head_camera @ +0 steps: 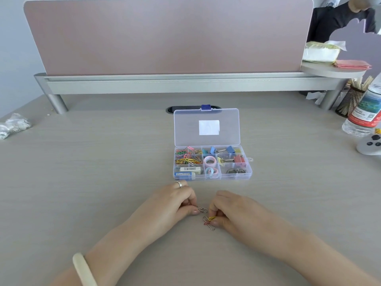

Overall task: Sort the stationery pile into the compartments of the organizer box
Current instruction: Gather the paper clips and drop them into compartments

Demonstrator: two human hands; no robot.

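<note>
The clear organizer box [249, 171] lies open mid-desk, lid [206, 127] tilted back. Its left compartments hold coloured paper clips [188, 156] and erasers [189, 169]; the middle holds tape rolls [210, 161]; the right holds binder clips [228, 150] and metal rings [236, 170]. Just in front of the box, my left hand [175, 203] pinches silver paper clips [201, 209]. My right hand [231, 211] pinches a small bunch of clips [209, 221], yellow, red and silver, low over the desk. The two hands are close together.
A pink divider panel [165, 36] on a grey rail stands behind. A water bottle [365, 112], a pen cup [350, 100] and a white controller [371, 144] sit at the right edge. Crumpled plastic [14, 126] lies far left. A person sits beyond the divider, top right.
</note>
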